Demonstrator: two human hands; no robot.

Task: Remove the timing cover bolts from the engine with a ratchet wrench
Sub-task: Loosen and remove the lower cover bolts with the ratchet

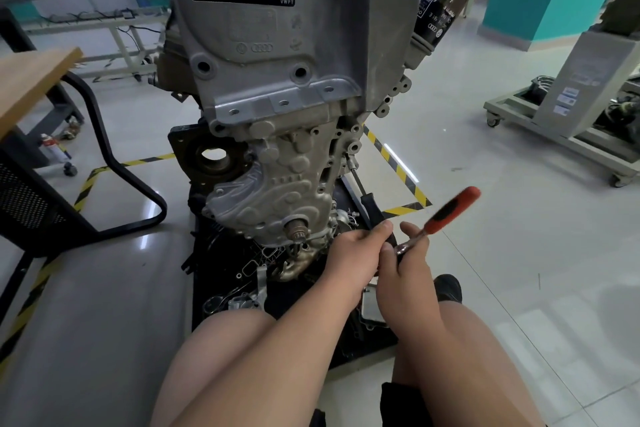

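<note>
The grey engine stands upright in front of me, its ribbed timing cover (277,180) facing me. A long extension bar (356,177) runs from a bolt on the cover's right edge (347,157) down toward my hands. My left hand (356,250) grips the black lower end of that bar. My right hand (410,253) holds the head of the ratchet wrench, whose red-and-black handle (450,208) sticks up to the right and looks motion-blurred. Both hands are close together, low on the engine's right side.
The engine rests on a black mat (221,274) strewn with small parts. A wooden desk with a black metal frame (114,163) stands on the left. Yellow-black floor tape (398,170) runs on the right, and a wheeled stand (554,128) is further right. My knees fill the foreground.
</note>
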